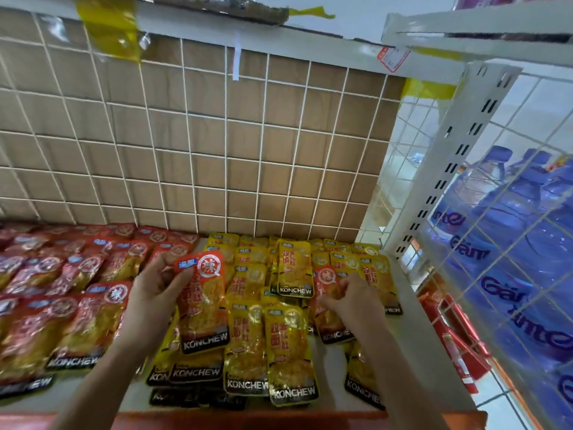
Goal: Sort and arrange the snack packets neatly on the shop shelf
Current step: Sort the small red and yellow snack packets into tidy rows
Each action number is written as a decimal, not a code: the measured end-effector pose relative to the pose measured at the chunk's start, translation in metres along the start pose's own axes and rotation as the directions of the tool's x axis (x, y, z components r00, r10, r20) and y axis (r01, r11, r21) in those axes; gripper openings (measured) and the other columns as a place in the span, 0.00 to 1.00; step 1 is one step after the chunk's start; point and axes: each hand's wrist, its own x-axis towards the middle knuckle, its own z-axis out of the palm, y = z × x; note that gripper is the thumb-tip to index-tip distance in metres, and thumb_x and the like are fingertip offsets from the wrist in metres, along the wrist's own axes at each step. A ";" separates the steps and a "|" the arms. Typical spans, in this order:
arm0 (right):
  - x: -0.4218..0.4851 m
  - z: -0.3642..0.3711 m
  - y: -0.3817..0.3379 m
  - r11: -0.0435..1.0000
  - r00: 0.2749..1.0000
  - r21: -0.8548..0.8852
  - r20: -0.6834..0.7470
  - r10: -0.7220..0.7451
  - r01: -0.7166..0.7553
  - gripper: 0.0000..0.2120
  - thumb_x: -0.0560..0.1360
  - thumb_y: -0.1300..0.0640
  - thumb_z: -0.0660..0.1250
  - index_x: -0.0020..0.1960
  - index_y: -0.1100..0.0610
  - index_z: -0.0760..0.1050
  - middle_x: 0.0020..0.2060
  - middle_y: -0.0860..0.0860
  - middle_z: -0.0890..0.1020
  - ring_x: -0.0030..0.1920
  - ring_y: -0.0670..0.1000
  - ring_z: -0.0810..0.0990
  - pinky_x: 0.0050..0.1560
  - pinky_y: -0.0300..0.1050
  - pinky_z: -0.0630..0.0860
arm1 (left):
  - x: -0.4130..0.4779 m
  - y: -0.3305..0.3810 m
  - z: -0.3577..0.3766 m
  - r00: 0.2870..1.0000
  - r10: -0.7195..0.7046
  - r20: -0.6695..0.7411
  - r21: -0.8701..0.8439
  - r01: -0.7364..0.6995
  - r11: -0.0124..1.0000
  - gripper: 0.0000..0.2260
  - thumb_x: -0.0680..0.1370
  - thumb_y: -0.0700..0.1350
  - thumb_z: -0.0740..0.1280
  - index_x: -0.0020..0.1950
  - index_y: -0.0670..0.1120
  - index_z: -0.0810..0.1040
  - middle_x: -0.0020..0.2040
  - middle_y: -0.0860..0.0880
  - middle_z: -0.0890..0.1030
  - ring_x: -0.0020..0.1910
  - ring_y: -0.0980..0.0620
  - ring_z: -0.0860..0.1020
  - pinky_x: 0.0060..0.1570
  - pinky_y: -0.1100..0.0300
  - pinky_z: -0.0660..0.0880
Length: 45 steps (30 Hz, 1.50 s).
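Red snack packets lie in rows on the left of the white shelf. Yellow packets fill the middle and right, some overlapping. My left hand grips a red packet by its upper left edge, held above the yellow pile. My right hand pinches a second red packet that lies among the yellow ones on the right.
A white wire grid backed with brown cardboard closes the rear of the shelf. A slotted white upright and wire side panel stand at the right, with blue bottled water packs behind. An orange strip edges the shelf front.
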 end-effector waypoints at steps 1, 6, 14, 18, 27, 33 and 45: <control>0.001 0.000 0.000 1.000 1.000 0.016 0.005 0.010 -0.010 0.24 0.67 0.43 0.73 0.53 0.54 0.68 0.47 0.47 0.75 0.45 0.46 0.72 0.44 0.41 0.67 | -0.002 0.000 -0.003 1.000 -0.015 -0.002 -0.012 0.015 1.000 0.02 0.78 0.36 0.62 0.48 0.40 0.74 0.36 0.47 0.83 0.33 0.56 0.80 0.31 0.65 0.78; 0.002 -0.003 0.003 0.993 0.999 0.121 0.037 0.002 -0.006 0.24 0.68 0.48 0.74 0.55 0.56 0.68 0.43 0.50 0.76 0.42 0.49 0.75 0.42 0.43 0.70 | -0.008 0.000 -0.017 1.000 -0.020 -0.010 0.047 0.020 0.999 0.01 0.77 0.36 0.63 0.47 0.39 0.74 0.36 0.47 0.83 0.32 0.54 0.80 0.29 0.64 0.77; -0.011 -0.038 0.008 0.919 0.992 0.387 -0.122 -0.034 0.080 0.09 0.73 0.53 0.68 0.49 0.58 0.74 0.35 0.57 0.79 0.33 0.56 0.78 0.34 0.47 0.74 | -0.014 -0.001 -0.042 0.996 -0.012 -0.084 0.089 0.019 0.996 0.01 0.76 0.35 0.64 0.46 0.38 0.74 0.34 0.48 0.83 0.33 0.55 0.80 0.30 0.66 0.76; -0.019 -0.040 0.017 0.905 0.984 0.416 -0.176 -0.021 0.093 0.16 0.66 0.35 0.66 0.46 0.45 0.75 0.32 0.51 0.81 0.31 0.56 0.80 0.38 0.57 0.80 | -0.013 0.001 -0.065 0.992 -0.036 -0.117 0.128 0.051 0.991 0.03 0.77 0.38 0.64 0.48 0.38 0.74 0.37 0.45 0.83 0.38 0.46 0.81 0.38 0.53 0.79; -0.053 0.001 -0.062 0.853 0.983 0.490 -0.122 -0.138 0.181 0.05 0.73 0.56 0.68 0.41 0.55 0.74 0.35 0.55 0.79 0.36 0.54 0.76 0.35 0.44 0.70 | -0.006 -0.009 -0.130 0.998 -0.018 -0.068 0.342 0.040 0.939 0.07 0.77 0.40 0.65 0.50 0.52 0.75 0.43 0.44 0.83 0.42 0.43 0.82 0.43 0.42 0.79; -0.084 0.047 -0.122 0.873 0.973 0.445 0.013 -0.229 0.200 0.09 0.72 0.51 0.68 0.42 0.56 0.73 0.36 0.50 0.79 0.37 0.49 0.77 0.36 0.39 0.70 | 0.004 -0.021 -0.156 0.997 -0.013 0.075 0.581 -0.034 0.813 0.12 0.77 0.39 0.65 0.58 0.50 0.74 0.49 0.56 0.78 0.45 0.62 0.79 0.43 0.65 0.78; -0.126 0.111 -0.209 0.944 0.953 0.272 0.182 -0.242 0.188 0.25 0.72 0.45 0.67 0.65 0.45 0.60 0.39 0.38 0.77 0.39 0.34 0.75 0.39 0.28 0.72 | 0.031 -0.036 -0.184 0.897 0.120 0.425 0.655 -0.396 0.643 0.12 0.76 0.42 0.67 0.59 0.50 0.77 0.56 0.58 0.76 0.55 0.61 0.70 0.53 0.72 0.62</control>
